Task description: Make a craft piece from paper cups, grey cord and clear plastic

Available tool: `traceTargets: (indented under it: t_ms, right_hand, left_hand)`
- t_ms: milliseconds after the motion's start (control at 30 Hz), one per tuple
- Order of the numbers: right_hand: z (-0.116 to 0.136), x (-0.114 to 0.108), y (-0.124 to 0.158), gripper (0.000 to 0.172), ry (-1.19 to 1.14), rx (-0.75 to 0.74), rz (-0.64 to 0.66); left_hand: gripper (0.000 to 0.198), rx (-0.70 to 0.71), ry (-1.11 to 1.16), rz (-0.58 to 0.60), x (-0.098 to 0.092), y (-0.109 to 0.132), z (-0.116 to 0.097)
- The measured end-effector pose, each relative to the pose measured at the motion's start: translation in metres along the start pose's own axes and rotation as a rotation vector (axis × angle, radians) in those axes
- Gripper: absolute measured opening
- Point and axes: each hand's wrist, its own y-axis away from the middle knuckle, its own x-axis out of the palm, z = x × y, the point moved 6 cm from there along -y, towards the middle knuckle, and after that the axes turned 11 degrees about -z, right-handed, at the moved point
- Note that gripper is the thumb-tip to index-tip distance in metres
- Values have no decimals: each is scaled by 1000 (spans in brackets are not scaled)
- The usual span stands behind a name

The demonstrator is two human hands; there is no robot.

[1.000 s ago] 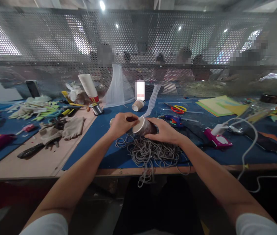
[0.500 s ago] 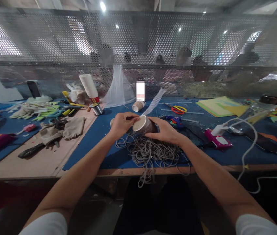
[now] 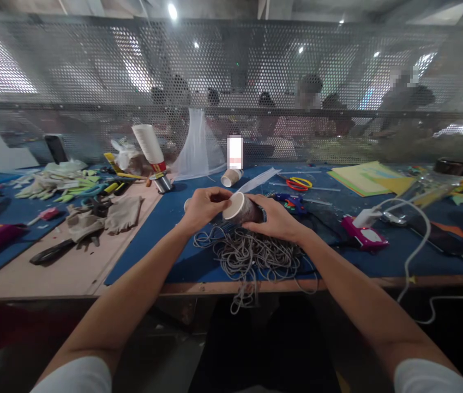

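My right hand (image 3: pixel 276 218) is wrapped round a paper cup (image 3: pixel 235 208) lying tilted, its pale round end towards my left. At the cup's rim, my left hand (image 3: pixel 206 207) pinches the end of a pleated white strip (image 3: pixel 258 181), which stretches away behind the cup to the right. Below both hands lies a tangled heap of grey cord (image 3: pixel 256 254), partly hanging over the table's front edge. Behind my left hand another pale cup shows in part.
A cup (image 3: pixel 231 177) lies behind my hands. Stacked white cups (image 3: pixel 148 143) lean at the left, near gloves (image 3: pixel 122 214). Red and yellow scissors (image 3: pixel 299 184), a glue gun (image 3: pixel 290 203), coloured sheets (image 3: pixel 364 178) and a magenta power strip (image 3: pixel 364 234) are at the right.
The far end of the white strip has dropped lower and swung slightly right. Both hands and the held cup have hardly moved.
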Motion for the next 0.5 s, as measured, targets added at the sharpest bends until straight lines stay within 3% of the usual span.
traceTargets:
  t_ms: [133, 300, 500]
  right_hand:
    - [0, 0, 0, 72, 22, -4, -5]
    - [-4, -5, -1, 72, -21, 61, -89]
    - [-10, -14, -1, 77, -50, 153, -222]
  left_hand:
    - [24, -19, 5, -57, 1, 1, -1]
    - [33, -96, 243, -115, 3, 2, 0]
    - [43, -157, 426, 1, 9, 5, -6]
